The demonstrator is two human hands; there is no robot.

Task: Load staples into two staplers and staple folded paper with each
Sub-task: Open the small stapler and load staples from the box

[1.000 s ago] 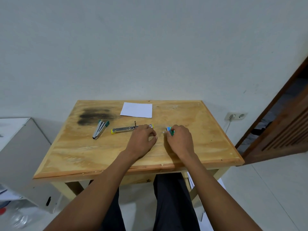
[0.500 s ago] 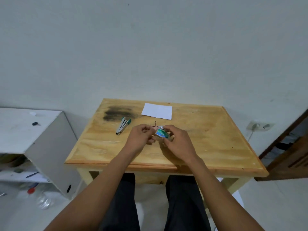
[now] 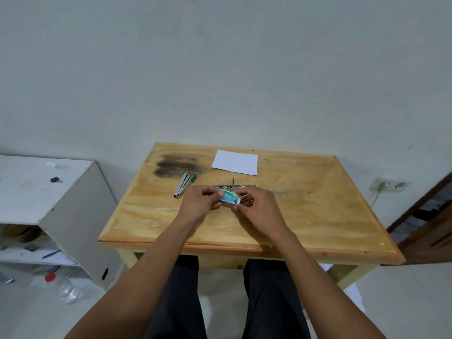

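A small green-and-white staple box (image 3: pixel 229 197) is held just above the wooden table (image 3: pixel 318 211). My left hand (image 3: pixel 199 204) pinches its left end and my right hand (image 3: pixel 256 207) pinches its right end. Behind my hands lies an opened metal stapler with yellow tips (image 3: pixel 233 185), mostly hidden by my fingers. A second stapler with green ends (image 3: pixel 184 181) lies to the left, near a dark stain. A folded white paper (image 3: pixel 236 161) lies flat at the far middle of the table.
A white shelf unit (image 3: pixel 49 192) stands left of the table, with clutter on its lower shelves and a plastic bottle (image 3: pixel 67 291) on the floor. A wall socket (image 3: pixel 389 184) and a wooden door (image 3: pixel 430 221) are on the right.
My right hand picked the staple box off the table and both hands now hold it between them above the tabletop. The view shifted left and the table sits more to the right.
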